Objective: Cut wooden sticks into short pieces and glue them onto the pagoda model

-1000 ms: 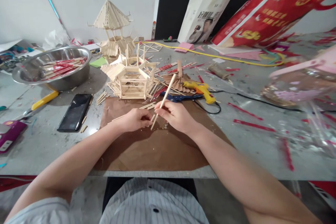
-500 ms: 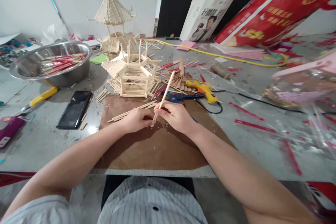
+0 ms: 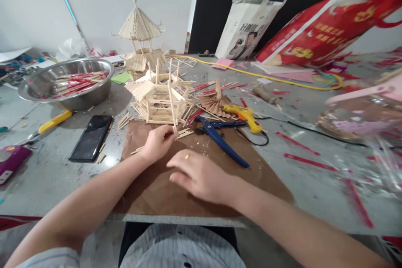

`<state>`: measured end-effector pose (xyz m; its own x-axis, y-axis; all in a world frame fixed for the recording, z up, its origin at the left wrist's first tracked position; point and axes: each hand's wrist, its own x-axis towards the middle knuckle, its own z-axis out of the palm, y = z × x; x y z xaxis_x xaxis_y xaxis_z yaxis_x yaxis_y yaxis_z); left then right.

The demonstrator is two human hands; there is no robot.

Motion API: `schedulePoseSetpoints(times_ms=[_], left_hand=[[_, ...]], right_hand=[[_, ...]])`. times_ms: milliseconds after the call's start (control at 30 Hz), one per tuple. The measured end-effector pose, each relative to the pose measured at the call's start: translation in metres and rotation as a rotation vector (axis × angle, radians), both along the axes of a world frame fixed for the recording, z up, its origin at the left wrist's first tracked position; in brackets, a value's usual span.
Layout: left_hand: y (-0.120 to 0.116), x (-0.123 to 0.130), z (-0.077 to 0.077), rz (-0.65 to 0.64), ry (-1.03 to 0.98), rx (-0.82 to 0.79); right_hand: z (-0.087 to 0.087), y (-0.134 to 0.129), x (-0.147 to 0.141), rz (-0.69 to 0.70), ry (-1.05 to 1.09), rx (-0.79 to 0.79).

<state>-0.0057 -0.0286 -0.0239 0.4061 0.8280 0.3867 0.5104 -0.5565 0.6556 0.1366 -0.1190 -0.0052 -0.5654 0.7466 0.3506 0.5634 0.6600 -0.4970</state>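
My left hand pinches the lower end of a thin wooden stick, which stands nearly upright in front of the half-built stick model. My right hand, a ring on one finger, hovers over the brown sheet with thumb and fingers apart and nothing in them. A few loose sticks lie beside and partly under my left hand. To the right of my hands lies a blue-handled cutter.
A yellow glue gun and its black cord lie right of the cutter. On the left are a phone, a yellow knife and a steel bowl of matches-like red and pale sticks. A finished stick pavilion stands behind.
My right hand has let go of the stick and drawn back toward me. My left hand now holds the stick alone, slightly further left and away. The cutter's handle has come into view.
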Motion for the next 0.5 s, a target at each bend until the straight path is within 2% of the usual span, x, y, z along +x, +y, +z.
schedulePoseSetpoints(times_ms=[67, 167, 233, 367, 500], left_hand=[[-0.001, 0.001, -0.001, -0.005, 0.002, 0.017], [-0.003, 0.001, -0.002, -0.002, 0.012, 0.016], [-0.003, 0.001, -0.001, 0.001, 0.018, 0.012], [-0.003, 0.001, -0.004, 0.02, 0.01, 0.024], [-0.003, 0.001, -0.008, 0.045, -0.013, 0.056]], right_hand=[[-0.011, -0.015, -0.015, 0.176, -0.118, 0.005], [-0.026, -0.03, -0.028, 0.25, -0.221, -0.071], [-0.03, -0.034, -0.03, 0.27, -0.26, -0.147], [-0.027, -0.03, -0.03, 0.276, -0.293, -0.245], [-0.027, -0.021, -0.027, 0.165, -0.319, -0.244]])
